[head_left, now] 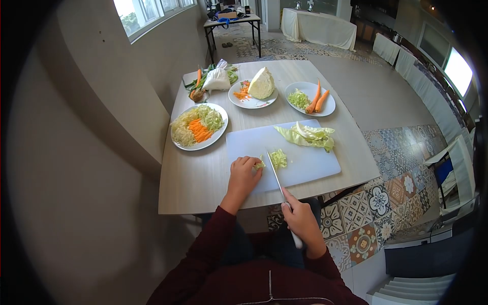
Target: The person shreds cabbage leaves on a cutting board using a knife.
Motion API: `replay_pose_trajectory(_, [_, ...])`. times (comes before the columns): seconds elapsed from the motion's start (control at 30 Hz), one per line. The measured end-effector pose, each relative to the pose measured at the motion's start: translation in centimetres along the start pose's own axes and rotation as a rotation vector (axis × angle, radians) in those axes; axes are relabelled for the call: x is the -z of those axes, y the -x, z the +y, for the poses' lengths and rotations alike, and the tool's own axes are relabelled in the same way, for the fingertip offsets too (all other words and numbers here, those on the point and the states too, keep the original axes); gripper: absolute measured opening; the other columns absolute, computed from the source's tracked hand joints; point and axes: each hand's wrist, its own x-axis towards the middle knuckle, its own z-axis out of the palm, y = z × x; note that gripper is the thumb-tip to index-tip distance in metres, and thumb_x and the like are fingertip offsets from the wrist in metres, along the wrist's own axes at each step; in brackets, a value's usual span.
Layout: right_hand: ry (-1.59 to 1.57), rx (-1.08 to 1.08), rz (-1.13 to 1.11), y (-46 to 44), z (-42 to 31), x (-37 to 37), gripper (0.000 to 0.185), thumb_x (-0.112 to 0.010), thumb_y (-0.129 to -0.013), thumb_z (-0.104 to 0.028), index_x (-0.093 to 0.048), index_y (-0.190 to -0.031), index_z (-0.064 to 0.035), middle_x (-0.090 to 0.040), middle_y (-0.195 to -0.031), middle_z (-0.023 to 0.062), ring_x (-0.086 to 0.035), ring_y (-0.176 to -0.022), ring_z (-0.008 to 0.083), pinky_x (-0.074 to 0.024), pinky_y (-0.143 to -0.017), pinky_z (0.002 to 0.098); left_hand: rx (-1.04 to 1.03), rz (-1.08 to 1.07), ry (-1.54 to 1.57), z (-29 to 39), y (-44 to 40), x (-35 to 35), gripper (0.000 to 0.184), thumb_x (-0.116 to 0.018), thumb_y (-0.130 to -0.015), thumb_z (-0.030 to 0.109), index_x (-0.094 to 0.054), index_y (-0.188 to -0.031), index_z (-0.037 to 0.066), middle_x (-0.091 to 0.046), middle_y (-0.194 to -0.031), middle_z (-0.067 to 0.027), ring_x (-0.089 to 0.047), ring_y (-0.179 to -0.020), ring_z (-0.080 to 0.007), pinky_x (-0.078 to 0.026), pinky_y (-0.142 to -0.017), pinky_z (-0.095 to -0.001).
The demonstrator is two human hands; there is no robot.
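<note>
My right hand (pixel 302 219) is wrapped round the white handle of a knife (pixel 276 175), its blade pointing away from me over the white cutting board (pixel 310 170). On the board's left part, my left hand (pixel 245 175) has its fingers curled onto a small piece of cabbage (pixel 260 164), left of the blade. Chopped cabbage (pixel 278 158) lies just right of the knife tip. Larger cabbage leaves (pixel 307 136) rest at the board's far right.
Behind the board stand a plate (pixel 222 133) of shredded vegetables, a plate (pixel 254 105) with a cabbage wedge (pixel 262 84), and a plate (pixel 329 108) with two carrots (pixel 315 97). A white bag (pixel 217 80) and more vegetables sit at the far left corner. A wall (pixel 117 127) borders the left side.
</note>
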Motion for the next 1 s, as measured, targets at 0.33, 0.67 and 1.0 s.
replay_pose_trajectory(0.33, [-0.044,0.011,0.014,0.3,-0.2,0.4,0.048,-0.056,-0.093,-0.02,-0.054,-0.138,-0.0053,-0.062,-0.07,0.0264,-0.065,-0.067,0.0422,-0.0498,-0.062,0.0447,0.026,-0.152,0.227,0.3,-0.7,2.2,0.019,-0.065,-0.08,-0.003,-0.066,-0.098,0.003,-0.063,-0.095,-0.0149,-0.065,-0.084,-0.0347,-0.054,-0.074,-0.041])
replay_pose_trajectory(0.67, [-0.142,0.014,-0.046,1.1,-1.3,1.1,0.046,-0.055,-0.095,-0.017,-0.053,-0.139,-0.0066,-0.057,-0.067,0.026,-0.061,-0.059,0.0397,-0.047,-0.058,0.0393,-0.024,-0.162,0.209,-0.1,-0.5,1.6,0.019,-0.065,-0.078,-0.005,-0.065,-0.095,0.002,-0.063,-0.095,-0.0148,-0.063,-0.091,-0.0349,-0.052,-0.08,-0.0406])
replay_pose_trajectory(1.0, [-0.115,0.028,-0.115,1.2,-1.3,0.9,0.044,-0.052,-0.096,-0.015,-0.051,-0.139,-0.0041,-0.054,-0.066,0.0291,-0.06,-0.061,0.0439,-0.047,-0.058,0.0433,-0.041,-0.163,0.175,-0.6,-0.4,1.0,0.021,-0.066,-0.078,-0.003,-0.068,-0.097,0.005,-0.067,-0.098,-0.0129,-0.064,-0.095,-0.0337,-0.053,-0.085,-0.0404])
